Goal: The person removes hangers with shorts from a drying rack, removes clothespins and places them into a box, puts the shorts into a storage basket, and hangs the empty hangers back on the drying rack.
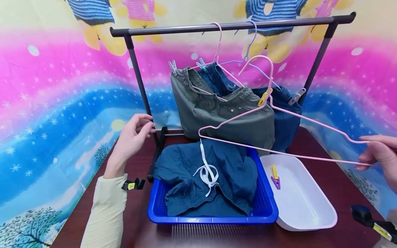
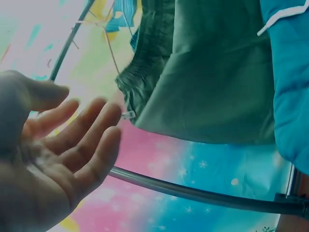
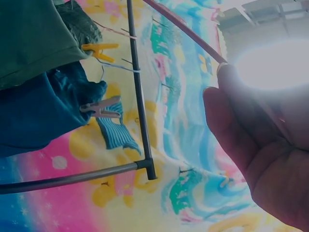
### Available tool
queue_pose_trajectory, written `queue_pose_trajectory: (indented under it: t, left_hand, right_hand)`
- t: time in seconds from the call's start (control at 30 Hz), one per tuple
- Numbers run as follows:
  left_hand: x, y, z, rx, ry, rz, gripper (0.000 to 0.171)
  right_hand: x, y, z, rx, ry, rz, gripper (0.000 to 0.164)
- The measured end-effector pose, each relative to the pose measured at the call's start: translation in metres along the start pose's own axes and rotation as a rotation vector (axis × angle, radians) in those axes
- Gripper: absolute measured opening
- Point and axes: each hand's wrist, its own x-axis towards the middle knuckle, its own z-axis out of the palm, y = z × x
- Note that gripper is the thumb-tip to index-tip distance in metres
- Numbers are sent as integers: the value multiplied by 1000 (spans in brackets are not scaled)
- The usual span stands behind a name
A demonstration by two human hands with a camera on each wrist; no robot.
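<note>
My right hand [image 1: 379, 155] grips one end of a pink wire hanger [image 1: 271, 70], which slants out over the white tub with its hook up. Nothing hangs from that hanger. To the left, beside the rack's post, my left hand [image 1: 131, 137] is raised and holds nothing; its fingers are loosely bent in the left wrist view. Between the hands, dark blue shorts [image 1: 183, 165] with a tied white drawstring lie in a blue plastic basket [image 1: 214, 219]. The hanger's left end overlaps the view just above the shorts. In the right wrist view, thumb and fingers pinch the hanger wire.
Behind stands a dark metal rack [image 1: 186, 29]. From it, on hangers, hang a grey-green garment [image 1: 223, 117] and a dark blue one [image 1: 286, 120], held by clothespins [image 1: 297, 96]. A white tub [image 1: 301, 206] to the basket's right contains yellow and purple clothespins [image 1: 275, 182].
</note>
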Motion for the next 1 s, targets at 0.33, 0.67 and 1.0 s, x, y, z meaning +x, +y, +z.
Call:
queue_pose_trajectory:
  t: [0.33,0.67,1.0]
  left_hand:
    - [34,-23,0,-43,317,-117,40]
    - [69,-32,-5,-65,433,-127,35]
    - [90,-41,4,-74,469,-191,39]
  right_hand:
    - [12,-23,13,-42,7,-115,23]
    - [36,-44,30,-57,0,-188,23]
    - [52,-66,47,-124,35,-206,27]
